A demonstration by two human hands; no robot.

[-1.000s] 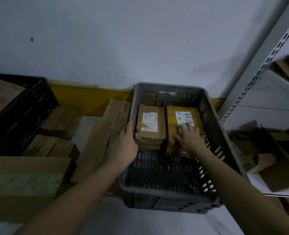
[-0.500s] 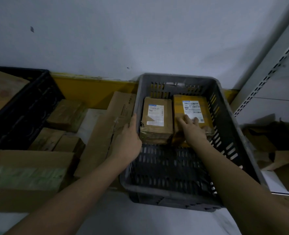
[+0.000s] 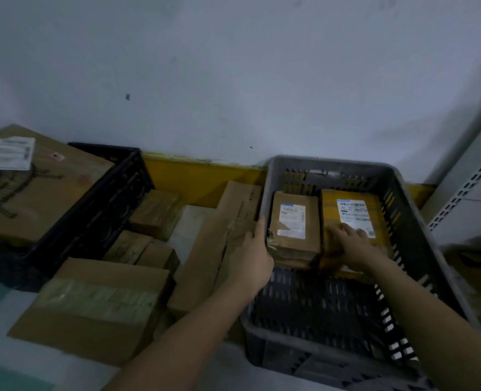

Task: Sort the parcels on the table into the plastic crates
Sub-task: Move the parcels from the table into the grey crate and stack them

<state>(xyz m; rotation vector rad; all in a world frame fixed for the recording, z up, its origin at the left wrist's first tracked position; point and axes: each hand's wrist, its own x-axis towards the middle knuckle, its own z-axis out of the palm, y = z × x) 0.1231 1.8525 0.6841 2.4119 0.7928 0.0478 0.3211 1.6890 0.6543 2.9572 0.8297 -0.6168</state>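
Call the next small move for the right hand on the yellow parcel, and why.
Probably lift the right hand off. The yellow parcel already lies flat in the grey crate, against the brown stack; the left hand steadies the crate's wall. More boxes wait on the table.

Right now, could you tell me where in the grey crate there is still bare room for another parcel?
The near half of the grey crate is bare slatted floor, bordered by its front wall and the two stacks. The far half is crowded: the brown parcel stack and the yellow parcel lie side by side, with the left hand on the crate's left wall and the right hand on the yellow parcel.
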